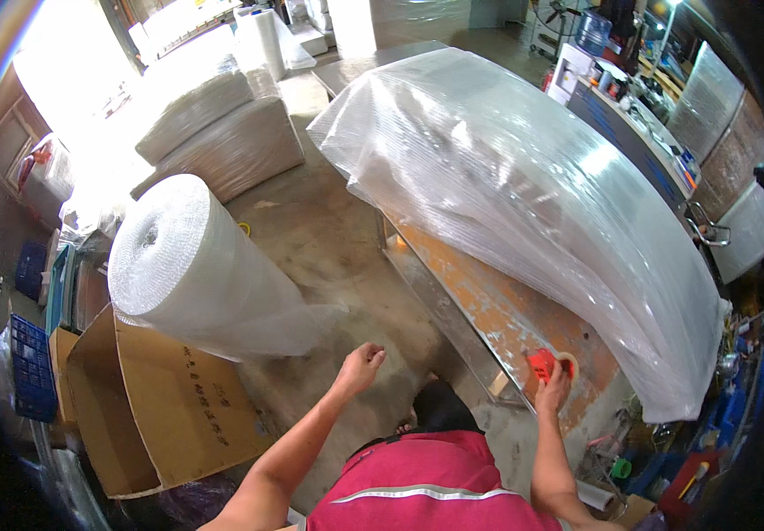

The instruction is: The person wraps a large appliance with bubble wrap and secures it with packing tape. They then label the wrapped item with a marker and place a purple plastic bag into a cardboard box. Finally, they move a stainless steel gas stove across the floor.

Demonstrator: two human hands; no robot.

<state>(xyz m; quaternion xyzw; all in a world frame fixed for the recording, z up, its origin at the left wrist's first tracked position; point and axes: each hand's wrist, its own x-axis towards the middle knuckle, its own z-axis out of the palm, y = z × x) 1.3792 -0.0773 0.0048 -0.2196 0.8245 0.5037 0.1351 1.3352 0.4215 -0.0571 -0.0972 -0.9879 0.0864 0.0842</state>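
My right hand grips a red tape dispenser with a roll of tape in it, over the near end of the worn, paint-marked table. On that table lies a long, curved object wrapped in bubble wrap; its wrapping hangs loosely along the edge on my side. What is inside cannot be made out. My left hand hangs in front of me over the floor, its fingers curled in and nothing visible in them. The closest thing to it is the loose end of a large bubble wrap roll.
An open cardboard box stands at my left, with a blue crate beyond it. Wrapped bulky pieces sit behind the roll. A cluttered workbench is at the far right, and tools crowd the floor at the near right.
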